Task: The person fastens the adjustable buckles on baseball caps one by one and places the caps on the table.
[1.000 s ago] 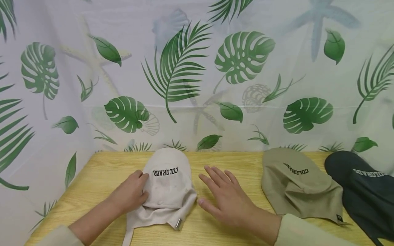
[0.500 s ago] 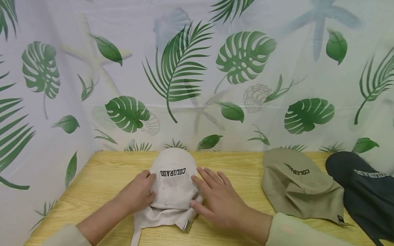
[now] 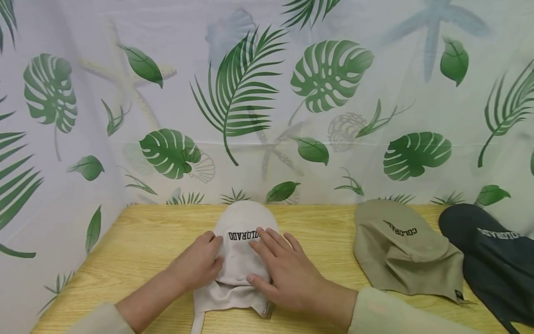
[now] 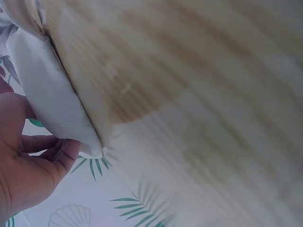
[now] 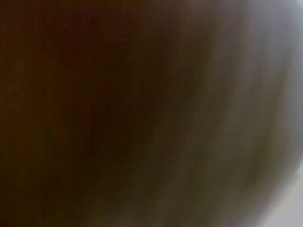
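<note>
Spanning the background, a white cloth point(image 3: 267, 106) printed with green leaves hangs behind the wood-grain worktop point(image 3: 327, 241). On the worktop lie 3 caps: a tan cap point(image 3: 406, 255) to the right, a dark cap point(image 3: 496, 260) touching or just beside it and cut off by the frame, and a white cap point(image 3: 238, 260) left of centre, its brim toward the cloth. The right hand point(image 3: 288, 271) rests on the white cap's right side, fingers extended and spread, grasping nothing; its wrist view is too dark to read. The left hand point(image 3: 200, 260) pinches the cap's left edge between curled fingers and thumb. Black lettering point(image 3: 242, 235), upside down, is partly covered by the right fingers.
</note>
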`<move>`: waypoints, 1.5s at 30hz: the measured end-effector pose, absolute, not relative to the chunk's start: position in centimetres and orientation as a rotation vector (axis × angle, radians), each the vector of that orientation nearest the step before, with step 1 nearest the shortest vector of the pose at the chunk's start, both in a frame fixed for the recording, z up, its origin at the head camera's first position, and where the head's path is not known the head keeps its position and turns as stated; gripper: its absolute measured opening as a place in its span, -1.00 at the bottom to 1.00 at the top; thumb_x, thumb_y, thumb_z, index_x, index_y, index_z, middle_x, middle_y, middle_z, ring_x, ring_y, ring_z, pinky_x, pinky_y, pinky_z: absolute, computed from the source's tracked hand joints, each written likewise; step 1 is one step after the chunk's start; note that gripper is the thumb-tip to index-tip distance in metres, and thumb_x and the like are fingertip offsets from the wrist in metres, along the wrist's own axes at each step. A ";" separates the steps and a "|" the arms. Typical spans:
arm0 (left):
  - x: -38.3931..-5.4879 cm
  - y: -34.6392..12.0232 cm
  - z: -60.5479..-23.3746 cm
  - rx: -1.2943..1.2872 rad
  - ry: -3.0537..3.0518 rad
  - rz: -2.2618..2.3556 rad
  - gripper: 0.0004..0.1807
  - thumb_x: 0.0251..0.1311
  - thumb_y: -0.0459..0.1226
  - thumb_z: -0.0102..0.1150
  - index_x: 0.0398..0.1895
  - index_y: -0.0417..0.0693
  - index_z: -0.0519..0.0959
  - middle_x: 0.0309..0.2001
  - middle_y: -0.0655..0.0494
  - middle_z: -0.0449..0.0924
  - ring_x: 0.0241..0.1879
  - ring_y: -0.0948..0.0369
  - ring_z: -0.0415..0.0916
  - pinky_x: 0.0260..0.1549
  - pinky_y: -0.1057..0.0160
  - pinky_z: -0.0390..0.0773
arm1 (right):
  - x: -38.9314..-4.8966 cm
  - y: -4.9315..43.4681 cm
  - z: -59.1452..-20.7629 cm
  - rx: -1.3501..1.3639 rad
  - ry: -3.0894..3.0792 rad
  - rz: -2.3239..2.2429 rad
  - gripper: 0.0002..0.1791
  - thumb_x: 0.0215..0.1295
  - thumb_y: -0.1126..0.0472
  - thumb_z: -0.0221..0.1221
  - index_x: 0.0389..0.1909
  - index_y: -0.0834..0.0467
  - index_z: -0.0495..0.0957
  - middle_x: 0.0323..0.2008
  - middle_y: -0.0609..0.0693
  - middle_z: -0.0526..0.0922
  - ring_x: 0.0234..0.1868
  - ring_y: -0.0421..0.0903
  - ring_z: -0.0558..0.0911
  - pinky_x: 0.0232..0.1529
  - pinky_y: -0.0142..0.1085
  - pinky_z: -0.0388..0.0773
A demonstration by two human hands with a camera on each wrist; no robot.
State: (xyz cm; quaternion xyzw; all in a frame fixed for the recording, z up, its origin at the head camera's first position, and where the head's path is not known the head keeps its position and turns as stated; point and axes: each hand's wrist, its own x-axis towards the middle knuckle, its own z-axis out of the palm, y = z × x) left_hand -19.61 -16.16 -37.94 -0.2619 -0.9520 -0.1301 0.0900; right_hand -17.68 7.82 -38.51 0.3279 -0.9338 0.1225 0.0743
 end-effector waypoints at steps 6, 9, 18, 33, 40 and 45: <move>-19.7 -15.3 -37.8 -0.757 -2.868 -0.413 -0.64 0.27 -0.42 0.12 0.06 -0.53 0.50 -0.14 -0.24 0.53 -0.17 0.01 0.54 -0.10 0.04 0.60 | -17.5 7.3 -38.7 1.003 -2.799 0.342 -0.28 0.46 -0.29 -0.12 0.50 0.00 0.23 0.55 0.04 0.13 0.57 0.02 0.09 0.50 0.14 -0.02; -19.7 -15.1 -37.9 -0.727 -2.886 -0.414 -0.63 0.29 -0.43 0.07 0.10 -0.54 0.48 -0.09 -0.26 0.53 -0.10 -0.03 0.55 -0.02 0.02 0.59 | -17.5 7.1 -38.9 1.009 -2.789 0.298 -0.29 0.47 -0.27 -0.13 0.49 0.03 0.25 0.54 0.05 0.15 0.56 0.04 0.12 0.48 0.13 0.03; -20.3 -14.7 -39.1 -0.751 -2.787 0.031 -0.53 0.36 -0.25 0.07 0.25 -0.34 0.43 0.12 -0.17 0.50 0.08 -0.06 0.46 0.06 -0.05 0.46 | -17.5 7.1 -39.2 0.994 -2.816 0.128 -0.29 0.48 -0.27 -0.16 0.46 0.08 0.31 0.53 0.07 0.20 0.54 0.07 0.17 0.48 0.11 0.04; -20.4 -14.2 -39.5 -0.849 -2.846 0.038 -0.43 0.44 -0.25 -0.05 0.40 -0.44 0.27 0.39 -0.32 0.32 0.35 -0.11 0.37 0.33 0.06 0.38 | -17.4 8.0 -39.3 1.006 -2.831 0.114 -0.38 0.49 -0.26 -0.16 0.24 0.09 0.51 0.46 0.09 0.32 0.49 0.08 0.25 0.47 0.14 0.06; -20.3 -13.7 -39.5 -0.852 -2.856 0.074 -0.41 0.43 -0.24 -0.05 0.41 -0.42 0.25 0.41 -0.29 0.30 0.37 -0.09 0.35 0.34 0.09 0.37 | -17.2 8.6 -39.2 1.004 -2.829 0.134 -0.37 0.50 -0.26 -0.17 0.23 0.09 0.53 0.46 0.10 0.32 0.49 0.08 0.25 0.46 0.15 0.06; -20.2 -13.5 -39.5 -0.845 -2.865 -0.014 -0.42 0.44 -0.25 -0.08 0.42 -0.42 0.25 0.41 -0.29 0.29 0.38 -0.10 0.34 0.32 0.07 0.39 | -17.1 9.0 -39.4 1.012 -2.822 0.122 -0.37 0.50 -0.27 -0.18 0.22 0.09 0.53 0.45 0.10 0.33 0.49 0.08 0.25 0.45 0.16 0.08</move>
